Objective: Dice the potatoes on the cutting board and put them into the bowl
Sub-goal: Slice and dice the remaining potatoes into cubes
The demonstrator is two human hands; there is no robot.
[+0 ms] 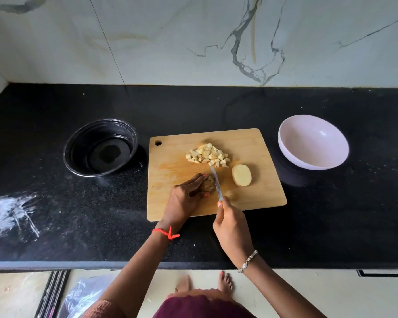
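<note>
Your left hand (184, 196) holds a potato piece (208, 182) on the cutting board (170, 161); your right hand (233, 226) grips the knife (216, 183), blade against it. Diced cubes (208, 155) lie heaped just beyond.

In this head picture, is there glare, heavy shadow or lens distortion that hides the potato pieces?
Head view: the wide lens bows the counter; a glare spot sits inside the pink bowl, a soft shadow at its lower left; the diced potato on the cutting board is evenly lit, clear.
</note>
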